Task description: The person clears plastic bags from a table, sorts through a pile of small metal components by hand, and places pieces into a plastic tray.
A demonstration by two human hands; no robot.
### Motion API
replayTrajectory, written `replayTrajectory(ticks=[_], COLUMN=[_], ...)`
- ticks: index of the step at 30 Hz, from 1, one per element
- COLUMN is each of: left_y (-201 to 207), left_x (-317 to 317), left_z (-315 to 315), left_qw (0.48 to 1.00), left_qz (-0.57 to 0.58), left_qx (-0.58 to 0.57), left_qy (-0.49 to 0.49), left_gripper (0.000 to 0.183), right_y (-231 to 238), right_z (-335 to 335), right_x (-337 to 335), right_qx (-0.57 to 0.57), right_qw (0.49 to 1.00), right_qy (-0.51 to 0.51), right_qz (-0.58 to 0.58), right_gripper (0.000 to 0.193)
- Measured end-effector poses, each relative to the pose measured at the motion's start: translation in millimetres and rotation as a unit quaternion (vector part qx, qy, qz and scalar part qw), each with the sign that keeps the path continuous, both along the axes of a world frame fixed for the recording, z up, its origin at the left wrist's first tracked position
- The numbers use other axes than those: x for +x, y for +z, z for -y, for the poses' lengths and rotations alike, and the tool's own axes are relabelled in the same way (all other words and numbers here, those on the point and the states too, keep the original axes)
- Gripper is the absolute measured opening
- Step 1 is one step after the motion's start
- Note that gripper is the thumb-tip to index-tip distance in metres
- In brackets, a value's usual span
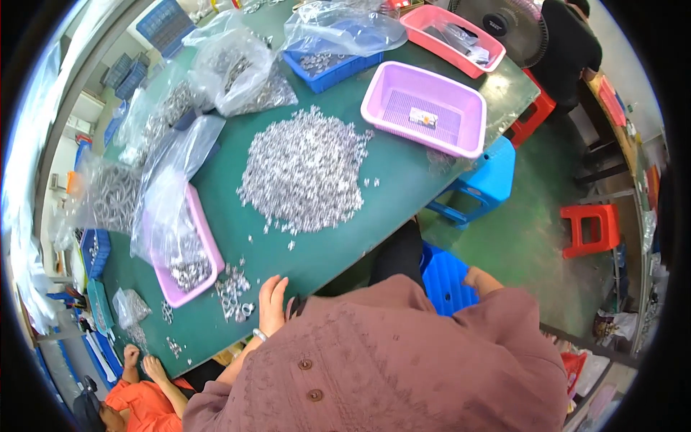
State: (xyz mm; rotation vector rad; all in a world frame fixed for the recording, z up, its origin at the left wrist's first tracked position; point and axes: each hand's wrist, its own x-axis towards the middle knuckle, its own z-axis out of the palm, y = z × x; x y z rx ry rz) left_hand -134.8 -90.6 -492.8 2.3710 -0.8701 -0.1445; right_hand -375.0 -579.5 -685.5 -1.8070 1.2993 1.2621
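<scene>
My left hand (pixel 272 306) is at the near edge of the green table, fingers stretched out and holding nothing. Just left of it lies a small scatter of shiny metal parts (pixel 234 291), some of them ring-shaped. Farther up the table spreads a large heap of small silvery metal pieces (pixel 302 173). To my right, low beside my body, my right hand (pixel 481 281) is closed at the edge of a blue plastic stool (pixel 443 277); my sleeve and the stool hide part of it.
A pink basket (pixel 209 241) with metal parts under plastic stands left, near bulging clear bags (pixel 245 79). A lilac basket (pixel 471 126) holding a small card and a blue tray (pixel 320 83) stand beyond the heap. Stools (pixel 590 229) occupy the floor right. A co-worker in orange (pixel 147 399) sits lower left.
</scene>
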Motion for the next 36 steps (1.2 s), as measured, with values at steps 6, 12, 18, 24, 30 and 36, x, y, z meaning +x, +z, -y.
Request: replayTrajectory(ticks=[6, 12, 18, 24, 30, 36], left_y=[-28, -29, -33, -31, -27, -32], left_x=[-3, 2, -1, -5, -2, -3], left_z=[25, 34, 46, 46, 43, 46], left_qw=[0.992, 0.986, 0.979, 0.974, 0.975, 0.976], left_qz=[0.002, 0.013, 0.028, 0.031, 0.040, 0.052], left_qx=[0.068, 0.130, 0.157, 0.187, 0.191, 0.181], left_qy=[0.103, 0.105, 0.130, 0.126, 0.109, 0.112], left_gripper=[0.070, 0.051, 0.056, 0.056, 0.056, 0.059], right_y=[-53, -122, -120, -133, -135, -126], right_z=[43, 7, -15, -2, 48, 104], right_x=[-8, -15, -3, 18, 54, 121], right_qx=[-0.087, -0.160, -0.109, -0.082, -0.084, -0.016], right_qw=[0.992, 0.974, 0.987, 0.992, 0.993, 0.923], right_qy=[0.050, 0.025, -0.029, 0.018, 0.081, 0.200], right_qz=[-0.077, -0.157, -0.116, -0.096, 0.008, 0.329], right_gripper=[0.094, 0.098, 0.073, 0.066, 0.059, 0.052])
